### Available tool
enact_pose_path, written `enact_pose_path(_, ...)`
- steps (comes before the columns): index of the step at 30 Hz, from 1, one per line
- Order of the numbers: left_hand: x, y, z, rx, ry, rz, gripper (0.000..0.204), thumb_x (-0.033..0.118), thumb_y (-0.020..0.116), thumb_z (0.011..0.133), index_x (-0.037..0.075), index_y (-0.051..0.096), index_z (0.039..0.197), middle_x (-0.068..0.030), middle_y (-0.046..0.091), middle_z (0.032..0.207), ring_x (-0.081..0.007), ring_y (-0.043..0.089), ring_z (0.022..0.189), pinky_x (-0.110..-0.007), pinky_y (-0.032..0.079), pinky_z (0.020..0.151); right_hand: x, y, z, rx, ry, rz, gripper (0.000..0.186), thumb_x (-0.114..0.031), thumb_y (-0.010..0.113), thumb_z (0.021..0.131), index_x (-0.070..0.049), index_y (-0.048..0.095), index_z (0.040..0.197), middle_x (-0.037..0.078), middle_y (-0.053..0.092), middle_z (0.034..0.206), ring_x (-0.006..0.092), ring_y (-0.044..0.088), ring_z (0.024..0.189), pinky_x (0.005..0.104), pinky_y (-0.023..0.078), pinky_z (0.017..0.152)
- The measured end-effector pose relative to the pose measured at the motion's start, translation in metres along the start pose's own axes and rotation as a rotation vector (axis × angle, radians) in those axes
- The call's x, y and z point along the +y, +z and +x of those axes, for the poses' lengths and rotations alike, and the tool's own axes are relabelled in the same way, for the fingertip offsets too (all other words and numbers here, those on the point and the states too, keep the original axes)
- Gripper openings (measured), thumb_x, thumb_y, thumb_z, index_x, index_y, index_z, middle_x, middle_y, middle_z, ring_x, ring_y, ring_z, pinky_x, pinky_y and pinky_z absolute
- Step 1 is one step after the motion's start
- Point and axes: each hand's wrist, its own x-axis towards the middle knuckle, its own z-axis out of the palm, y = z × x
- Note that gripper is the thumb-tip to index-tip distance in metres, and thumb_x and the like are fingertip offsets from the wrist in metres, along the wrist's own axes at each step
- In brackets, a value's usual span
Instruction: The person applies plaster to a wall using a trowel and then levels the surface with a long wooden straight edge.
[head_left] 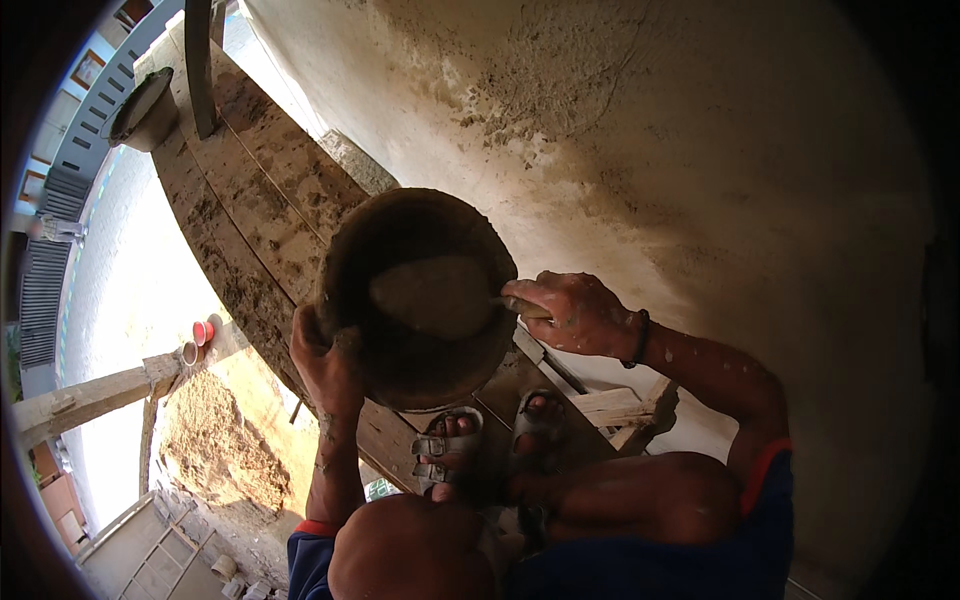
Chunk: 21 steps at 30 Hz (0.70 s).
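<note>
A round, dark, mortar-caked bucket stands tilted on the planks in front of my feet. My left hand grips its near left rim, thumb over the edge. My right hand is closed round the handle of a trowel at the bucket's right side. The grey, mortar-smeared blade lies inside the bucket, over its dark hollow. How much mortar is at the bottom is too dark to tell.
I crouch on a scaffold of planks strewn with mortar. A second bucket stands at its far end beside an upright post. A partly plastered wall rises on the right. Below lie a sand heap and a ladder.
</note>
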Motion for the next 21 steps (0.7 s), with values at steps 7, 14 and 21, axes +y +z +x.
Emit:
enact_pose_path(7, -0.002, -0.011, 0.0, -0.036, 0.003, -0.037, 0.026, 0.009, 0.055, 0.071, 0.0, 0.054, 0.095, -0.0043, 0.055, 0.089, -0.0132, 0.05, 0.082, -0.027, 0.043, 0.075, 0.014, -0.05, -0.042, 0.152, -0.089, 0.275, 0.036, -0.017, 0.068, 0.074, -0.003, 0.053, 0.104, 0.015, 0.06, 0.08, 0.0337, 0.06, 0.076, 0.0376, 0.047, 0.072)
enact_pose_path(14, -0.004, 0.0, -0.008, -0.001, 0.022, -0.033, 0.026, 0.009, 0.055, 0.072, 0.0, 0.053, 0.096, -0.0042, 0.053, 0.089, -0.0138, 0.049, 0.082, -0.027, 0.042, 0.075, 0.118, -0.084, -0.025, 0.295, 0.44, 0.336, 0.042, -0.02, 0.067, 0.08, 0.005, 0.057, 0.113, 0.009, 0.061, 0.078, 0.0124, 0.057, 0.064, 0.0289, 0.048, 0.06)
enact_pose_path(21, -0.001, 0.002, -0.002, -0.033, 0.054, -0.059, 0.032, 0.004, 0.057, 0.073, -0.003, 0.054, 0.103, -0.0066, 0.06, 0.095, -0.0132, 0.055, 0.084, -0.027, 0.045, 0.077, 0.088, -0.149, -0.08, 0.766, 0.329, -0.019, 0.039, -0.017, 0.061, 0.082, 0.003, 0.055, 0.115, 0.014, 0.063, 0.086, 0.0191, 0.06, 0.073, 0.0316, 0.05, 0.069)
